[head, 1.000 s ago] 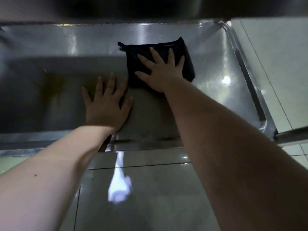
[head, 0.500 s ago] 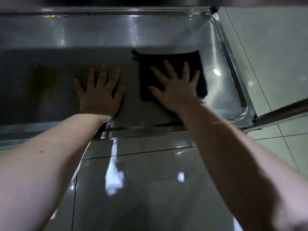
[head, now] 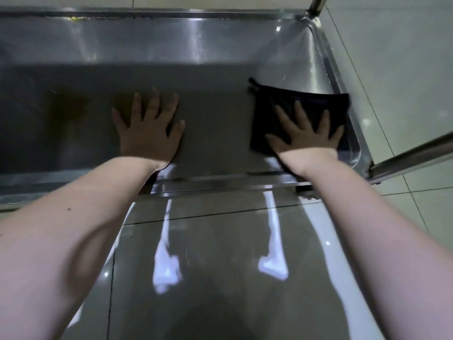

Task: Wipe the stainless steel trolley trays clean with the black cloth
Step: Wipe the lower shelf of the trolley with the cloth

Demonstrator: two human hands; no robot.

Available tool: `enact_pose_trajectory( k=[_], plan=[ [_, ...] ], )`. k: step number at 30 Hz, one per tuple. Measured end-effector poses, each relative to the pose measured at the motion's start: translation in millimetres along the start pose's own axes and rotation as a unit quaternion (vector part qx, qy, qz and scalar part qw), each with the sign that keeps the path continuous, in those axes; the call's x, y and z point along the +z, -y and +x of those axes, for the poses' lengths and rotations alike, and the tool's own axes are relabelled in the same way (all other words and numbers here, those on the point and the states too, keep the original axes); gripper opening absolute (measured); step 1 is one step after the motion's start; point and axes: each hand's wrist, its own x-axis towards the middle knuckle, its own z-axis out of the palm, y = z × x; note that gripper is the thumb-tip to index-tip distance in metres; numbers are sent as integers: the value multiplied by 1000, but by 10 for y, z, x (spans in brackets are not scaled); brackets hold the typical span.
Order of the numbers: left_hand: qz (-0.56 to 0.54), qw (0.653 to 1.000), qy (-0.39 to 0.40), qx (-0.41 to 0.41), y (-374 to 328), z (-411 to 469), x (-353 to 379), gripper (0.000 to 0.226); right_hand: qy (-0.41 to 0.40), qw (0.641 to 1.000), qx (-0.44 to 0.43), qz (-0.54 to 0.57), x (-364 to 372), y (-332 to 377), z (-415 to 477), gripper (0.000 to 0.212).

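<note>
Nearest the camera lies a glossy tiled floor (head: 220,253), with two bare forearms reaching forward over it. Beyond the floor comes the near rim of the stainless steel tray (head: 220,181), a shallow pan whose base is partly in shadow. The left hand (head: 149,136) lies flat on the bare tray base a little left of the middle, its fingers (head: 154,104) straight and spread, holding nothing. The right hand (head: 306,141) is well apart from it, towards the tray's near right corner, and presses palm-down on the black cloth (head: 269,101) with fingers straight and fanned out, not curled round it. The cloth lies folded and flat on the tray base, its right edge just beside the tray's right wall. A brownish stain (head: 68,106) darkens the base further left. A metal rail (head: 411,155) runs off to the right from the near corner, and at the far right corner stands an upright trolley post (head: 316,6).
</note>
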Motion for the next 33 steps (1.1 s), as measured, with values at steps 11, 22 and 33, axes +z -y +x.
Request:
enact_pose_trajectory(
  k=[11,22,33],
  plan=[
    [-13,1000,6,2,46,18,10,56,-7,996,-93,-14,50,50,-289,69],
    [4,1000,17,0,-23,-8,-17,57,-5,994,-105,-28,188,637,-525,68],
    [-28,998,8,53,922,-96,-370,54,-19,985,-163,-53,-3,921,-508,66]
  ],
)
